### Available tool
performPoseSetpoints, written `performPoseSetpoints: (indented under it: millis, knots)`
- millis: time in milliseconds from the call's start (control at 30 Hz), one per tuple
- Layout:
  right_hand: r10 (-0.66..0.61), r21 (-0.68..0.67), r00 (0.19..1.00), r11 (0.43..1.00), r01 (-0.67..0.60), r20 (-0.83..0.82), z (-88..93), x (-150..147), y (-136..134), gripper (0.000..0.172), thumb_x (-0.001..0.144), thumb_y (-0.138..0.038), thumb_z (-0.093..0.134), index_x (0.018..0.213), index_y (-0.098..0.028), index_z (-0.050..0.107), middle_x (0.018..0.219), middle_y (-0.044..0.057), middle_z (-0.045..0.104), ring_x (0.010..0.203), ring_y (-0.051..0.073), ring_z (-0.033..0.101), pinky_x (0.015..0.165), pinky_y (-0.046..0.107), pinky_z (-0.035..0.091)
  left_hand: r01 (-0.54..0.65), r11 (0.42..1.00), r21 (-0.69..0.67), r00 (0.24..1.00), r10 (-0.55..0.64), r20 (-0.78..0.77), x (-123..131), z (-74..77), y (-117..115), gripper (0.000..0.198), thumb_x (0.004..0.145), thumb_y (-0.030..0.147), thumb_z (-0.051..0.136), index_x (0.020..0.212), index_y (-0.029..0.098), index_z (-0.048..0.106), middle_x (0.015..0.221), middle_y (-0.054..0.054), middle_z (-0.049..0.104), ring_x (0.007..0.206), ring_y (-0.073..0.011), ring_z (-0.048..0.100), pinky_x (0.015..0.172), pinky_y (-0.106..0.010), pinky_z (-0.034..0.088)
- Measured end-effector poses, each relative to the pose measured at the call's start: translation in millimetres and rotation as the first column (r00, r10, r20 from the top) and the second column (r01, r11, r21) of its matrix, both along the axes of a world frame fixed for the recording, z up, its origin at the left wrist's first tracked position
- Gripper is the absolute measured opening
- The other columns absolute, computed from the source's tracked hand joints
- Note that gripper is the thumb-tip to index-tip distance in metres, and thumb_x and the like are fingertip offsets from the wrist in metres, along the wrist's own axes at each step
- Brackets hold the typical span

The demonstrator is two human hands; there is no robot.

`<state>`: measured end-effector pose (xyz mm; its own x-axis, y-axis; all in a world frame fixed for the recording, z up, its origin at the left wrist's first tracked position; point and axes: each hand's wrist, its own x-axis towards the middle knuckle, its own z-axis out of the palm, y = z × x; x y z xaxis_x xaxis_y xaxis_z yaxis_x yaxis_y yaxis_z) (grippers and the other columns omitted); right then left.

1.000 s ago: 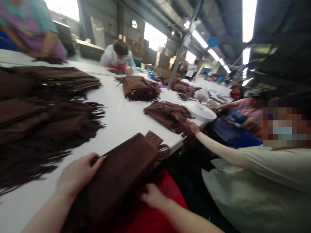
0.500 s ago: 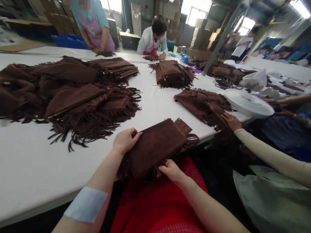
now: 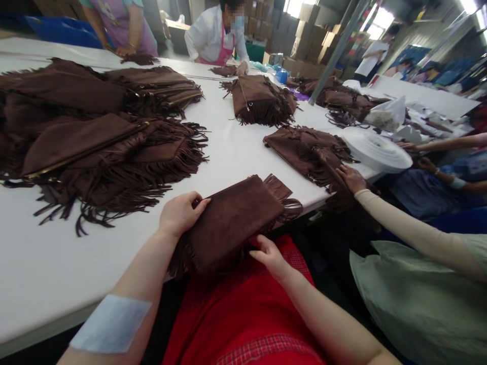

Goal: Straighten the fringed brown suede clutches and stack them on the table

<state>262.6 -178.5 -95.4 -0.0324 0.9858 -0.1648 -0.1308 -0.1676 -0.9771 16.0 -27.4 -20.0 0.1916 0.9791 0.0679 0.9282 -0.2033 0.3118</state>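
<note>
A brown suede-like fringed bag (image 3: 236, 220) lies at the near table edge, its lower side hanging over toward my lap. My left hand (image 3: 181, 214) grips its upper left edge, the thumb on top and the other fingers partly hidden. Just below the bag's lower edge is my right hand (image 3: 269, 257), thumb and fingers apart, with nothing visible between them. Fringe and strap loops stick out at the bag's right end. To the left, a fringed bag with a gold zip (image 3: 102, 152) lies on the heap.
On the white table (image 3: 125, 263) are a stack of fringed bags (image 3: 253, 96) and another bag (image 3: 304, 149), touched by a co-worker's hand (image 3: 352, 178). A white roll (image 3: 375, 149) lies beyond it. A metal pole (image 3: 335, 56) rises behind. Two people work across the table.
My right hand's fingers have parted from the bag's lower edge, which they pinched before. My left hand keeps its grip. The whole view has shifted slightly.
</note>
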Motion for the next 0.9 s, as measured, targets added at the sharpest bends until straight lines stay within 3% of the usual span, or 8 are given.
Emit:
performPoseSetpoints:
  millis: [133, 300, 467, 567, 667, 767, 833, 900]
  knots:
    - [0.155, -0.058, 0.960, 0.983, -0.173, -0.234, 24.6, -26.7, 9.0, 0.040, 0.066, -0.040, 0.077, 0.099, -0.018, 0.069, 0.099, 0.006, 0.073, 0.101, 0.026, 0.065, 0.096, 0.041, 0.049, -0.006, 1.000, -0.004, 1.000, 0.006, -0.001, 1.4, 1.0, -0.1, 0.047, 0.089, 0.063, 0.040, 0.089, 0.025, 0.068, 0.087, -0.006, 0.072, 0.084, -0.0272, 0.066, 0.071, -0.035, 0.044]
    - [0.030, -0.142, 0.986, 0.988, -0.054, -0.165, 22.8, -43.3, 16.2, 0.026, 0.064, -0.028, 0.072, 0.088, -0.017, 0.072, 0.094, 0.005, 0.075, 0.093, 0.025, 0.066, 0.087, 0.037, 0.052, 0.011, 1.000, 0.007, 1.000, -0.011, 0.008, 0.1, -0.8, 0.0, 0.046, 0.090, 0.062, 0.040, 0.087, 0.025, 0.067, 0.088, -0.006, 0.072, 0.084, -0.0265, 0.066, 0.071, -0.035, 0.044]
    - [0.106, -0.184, 0.992, 0.976, -0.117, -0.069, 5.9, -39.4, 6.4, 0.018, 0.066, -0.025, 0.064, 0.080, -0.016, 0.070, 0.079, 0.003, 0.072, 0.078, 0.021, 0.066, 0.072, 0.032, 0.054, 0.009, 1.000, 0.003, 1.000, -0.009, 0.002, -0.8, -1.8, 0.9, 0.046, 0.090, 0.063, 0.039, 0.088, 0.026, 0.067, 0.088, -0.006, 0.072, 0.084, -0.0266, 0.066, 0.070, -0.035, 0.043]
    - [0.141, -0.259, 0.990, 0.955, -0.144, -0.031, -15.3, -32.2, -4.1, 0.012, 0.064, -0.024, 0.060, 0.071, -0.016, 0.066, 0.066, 0.000, 0.067, 0.062, 0.017, 0.060, 0.062, 0.028, 0.049, 0.007, 1.000, -0.002, 1.000, -0.007, 0.004, 0.1, -1.1, 1.5, 0.045, 0.090, 0.062, 0.040, 0.088, 0.026, 0.067, 0.088, -0.006, 0.072, 0.084, -0.0268, 0.066, 0.070, -0.035, 0.043]
    - [0.125, -0.316, 0.990, 0.944, -0.099, 0.063, -35.4, -17.8, -7.5, 0.011, 0.062, -0.024, 0.057, 0.062, -0.016, 0.064, 0.056, 0.001, 0.064, 0.055, 0.015, 0.056, 0.062, 0.029, 0.048, 0.008, 1.000, -0.002, 1.000, -0.008, 0.013, 0.8, -0.3, 1.5, 0.045, 0.089, 0.062, 0.041, 0.088, 0.026, 0.068, 0.088, -0.006, 0.072, 0.084, -0.0265, 0.066, 0.070, -0.035, 0.043]
    - [0.006, -0.311, 0.988, 0.950, 0.042, 0.151, -38.2, -0.8, -2.7, 0.017, 0.059, -0.026, 0.057, 0.069, -0.017, 0.067, 0.061, 0.003, 0.067, 0.062, 0.019, 0.061, 0.071, 0.033, 0.050, 0.007, 1.000, 0.005, 1.000, -0.007, 0.021, 0.7, -0.2, 0.8, 0.045, 0.089, 0.062, 0.042, 0.088, 0.026, 0.068, 0.088, -0.006, 0.072, 0.084, -0.0260, 0.066, 0.071, -0.034, 0.044]
    - [-0.092, -0.242, 0.982, 0.962, 0.130, 0.165, -27.5, 6.4, 0.8, 0.022, 0.057, -0.026, 0.061, 0.077, -0.018, 0.068, 0.074, 0.005, 0.071, 0.074, 0.022, 0.065, 0.078, 0.036, 0.051, 0.005, 1.000, 0.003, 1.000, -0.005, 0.024, 0.5, -0.7, 0.4, 0.045, 0.089, 0.062, 0.042, 0.088, 0.026, 0.068, 0.088, -0.006, 0.072, 0.084, -0.0257, 0.066, 0.071, -0.034, 0.044]
    - [-0.099, -0.146, 0.988, 0.983, 0.116, 0.120, -10.8, 7.4, 2.1, 0.027, 0.058, -0.028, 0.067, 0.084, -0.019, 0.069, 0.090, 0.007, 0.073, 0.090, 0.026, 0.065, 0.087, 0.038, 0.050, 0.004, 1.000, 0.002, 1.000, -0.004, 0.026, 0.3, -1.3, 0.2, 0.046, 0.089, 0.062, 0.042, 0.088, 0.025, 0.069, 0.088, -0.006, 0.072, 0.084, -0.0258, 0.065, 0.070, -0.034, 0.044]
